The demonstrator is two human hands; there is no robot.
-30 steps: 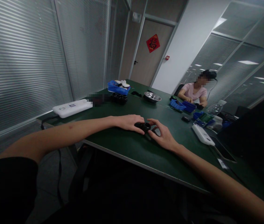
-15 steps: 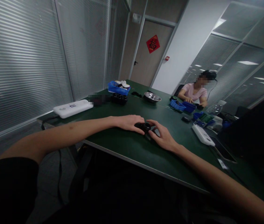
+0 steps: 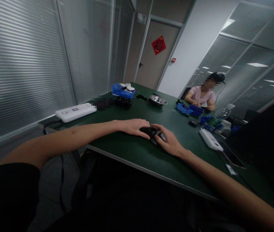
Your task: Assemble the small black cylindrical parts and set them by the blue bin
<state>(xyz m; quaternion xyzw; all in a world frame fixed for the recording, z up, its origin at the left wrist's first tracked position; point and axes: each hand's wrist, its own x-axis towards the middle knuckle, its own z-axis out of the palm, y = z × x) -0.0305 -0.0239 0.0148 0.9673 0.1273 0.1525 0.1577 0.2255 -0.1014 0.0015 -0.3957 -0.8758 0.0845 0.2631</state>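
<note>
A small black part with a round, ring-like end (image 3: 152, 131) is at the near middle of the green table (image 3: 127, 151). From the left, my left hand (image 3: 136, 126) closes on it, thumb below and fingers over the far side. My right hand (image 3: 167, 139) curves around its right side, thumb and fingertips at the round end. Under the right thumb a dark, flat piece shows partly; I cannot make out what it is. The fingers hide much of the black part.
A white power bank (image 3: 76, 112) lies at left. Farther back are a filled blue bin (image 3: 123, 93), black parts (image 3: 123, 101) and a metal bowl (image 3: 158, 101). Rightward are blue trays (image 3: 184, 109), a bottle (image 3: 220, 116), another white device (image 3: 210, 140) and a phone (image 3: 232, 156). A person sits across.
</note>
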